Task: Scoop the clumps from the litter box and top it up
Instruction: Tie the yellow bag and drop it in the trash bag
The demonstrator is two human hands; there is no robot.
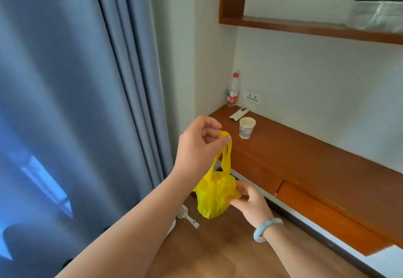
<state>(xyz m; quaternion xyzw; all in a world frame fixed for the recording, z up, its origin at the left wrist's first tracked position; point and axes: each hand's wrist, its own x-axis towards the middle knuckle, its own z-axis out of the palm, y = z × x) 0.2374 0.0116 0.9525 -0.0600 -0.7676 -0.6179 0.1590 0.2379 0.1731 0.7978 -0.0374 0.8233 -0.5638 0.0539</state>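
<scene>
**Inspector:** Where was the waste bag?

**Onlooker:** The yellow bag (214, 199) hung in the air just off the desk's (305, 157) front edge, above the floor (218, 251). The left hand (199, 146) held it from above, its fingers (209, 125) clenched on the handle loops (225, 146) and, I judged, carrying the weight. The right hand (250, 201) pinched the bag's side below the gathered neck, probably to steady or tie it.

**Inspector:** And the scoop and the litter box?

**Onlooker:** The white scoop (185, 213) lay on the floor beneath the bag, with no hand on it. I could not make out the box.

**Inspector:** Any obstructions?

**Onlooker:** The curtain (76, 103) hung close on the left. In the desk's far corner stood a bottle (233, 91), a remote (238, 114) and a cup (246, 127), all apart from both hands.
</scene>
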